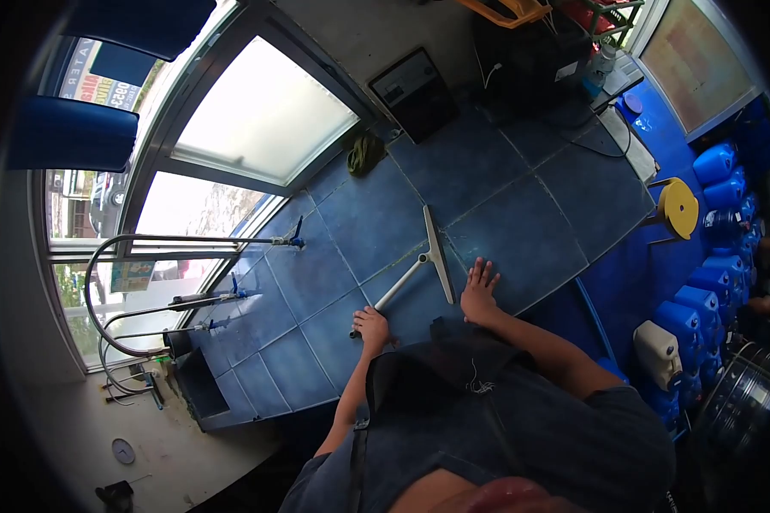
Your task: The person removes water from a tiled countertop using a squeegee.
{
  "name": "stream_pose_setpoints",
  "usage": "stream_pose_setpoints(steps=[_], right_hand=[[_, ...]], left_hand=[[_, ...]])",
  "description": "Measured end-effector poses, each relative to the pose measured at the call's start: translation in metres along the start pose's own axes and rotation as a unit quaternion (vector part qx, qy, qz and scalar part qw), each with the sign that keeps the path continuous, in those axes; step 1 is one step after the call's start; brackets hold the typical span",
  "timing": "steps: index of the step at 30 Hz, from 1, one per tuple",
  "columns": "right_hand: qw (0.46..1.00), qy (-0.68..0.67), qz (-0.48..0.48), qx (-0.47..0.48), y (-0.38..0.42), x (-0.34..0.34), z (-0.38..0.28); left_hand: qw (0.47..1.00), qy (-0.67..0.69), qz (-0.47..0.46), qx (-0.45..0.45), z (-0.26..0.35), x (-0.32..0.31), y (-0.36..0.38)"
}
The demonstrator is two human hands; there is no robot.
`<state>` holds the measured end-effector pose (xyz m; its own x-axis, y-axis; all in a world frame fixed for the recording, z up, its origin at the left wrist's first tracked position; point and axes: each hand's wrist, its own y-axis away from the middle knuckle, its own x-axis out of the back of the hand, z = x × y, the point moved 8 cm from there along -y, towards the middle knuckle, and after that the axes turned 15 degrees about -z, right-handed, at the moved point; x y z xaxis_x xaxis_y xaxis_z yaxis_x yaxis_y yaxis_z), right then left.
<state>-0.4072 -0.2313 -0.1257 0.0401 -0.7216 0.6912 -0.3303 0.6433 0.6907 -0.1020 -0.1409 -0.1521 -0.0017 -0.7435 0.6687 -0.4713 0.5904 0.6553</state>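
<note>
A pale squeegee point(437, 254) with a long straight blade lies on the blue tiled counter point(505, 231). Its handle slants down toward me, and my left hand point(370, 327) is closed round the lower end. To the right of the blade, my right hand point(480, 295) rests on the tiles with its fingers spread. Nothing is in that hand, and a small gap separates it from the blade.
Hoses with blue taps point(291, 242) reach over the counter's left side, above a dark sink opening point(201, 385). A green cloth point(365, 155) lies by the window. At right stand a yellow stool point(678, 209) and several blue jugs point(697, 312); another person's hand point(757, 308) is beside them.
</note>
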Motion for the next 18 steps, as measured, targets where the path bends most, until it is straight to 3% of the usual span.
stream_pose_setpoints(steps=[4, 6, 13, 15, 18], right_hand=[[0.998, 0.021, -0.062, -0.003, 0.003, 0.0, -0.002], [1.0, 0.01, 0.013, -0.02, -0.005, -0.002, 0.0], [1.0, -0.013, 0.005, -0.024, -0.006, 0.005, 0.0], [0.996, 0.002, -0.091, 0.004, 0.007, 0.014, -0.002], [0.999, -0.015, -0.045, 0.014, 0.001, 0.007, -0.001]], left_hand=[[1.0, -0.009, -0.026, 0.002, 0.002, 0.007, 0.007], [1.0, -0.009, -0.028, 0.003, 0.002, 0.006, 0.005], [0.999, 0.011, -0.04, -0.003, 0.001, 0.009, 0.004], [0.999, 0.011, -0.048, -0.003, 0.002, 0.011, 0.006], [0.999, 0.008, -0.041, 0.001, 0.004, 0.015, 0.008]])
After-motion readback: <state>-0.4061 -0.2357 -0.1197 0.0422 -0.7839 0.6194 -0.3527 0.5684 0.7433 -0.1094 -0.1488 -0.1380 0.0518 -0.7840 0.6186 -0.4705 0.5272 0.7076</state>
